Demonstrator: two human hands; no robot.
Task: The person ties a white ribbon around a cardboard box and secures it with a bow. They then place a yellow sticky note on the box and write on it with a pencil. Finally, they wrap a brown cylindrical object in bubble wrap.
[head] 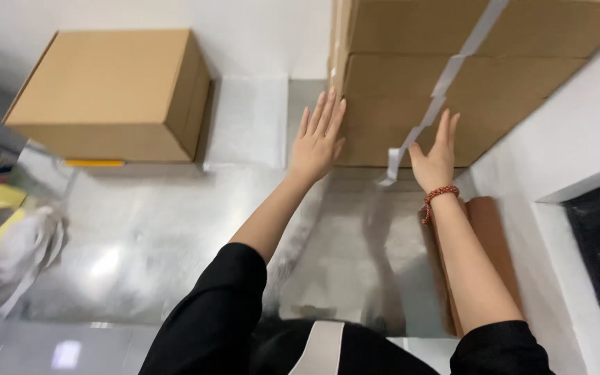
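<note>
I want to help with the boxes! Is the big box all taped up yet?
Partly. Done: tape strip runs across the big box. In hand: left hand and right hand lie flat against it. Left: the strip's end dangles loose. The smaller box sits untouched.

Both arms reach forward, palms flat.
Left hand (317,142) and right hand (435,156) are open, fingers straight and pointing ahead; a red bracelet (439,194) circles the right wrist.
</note>
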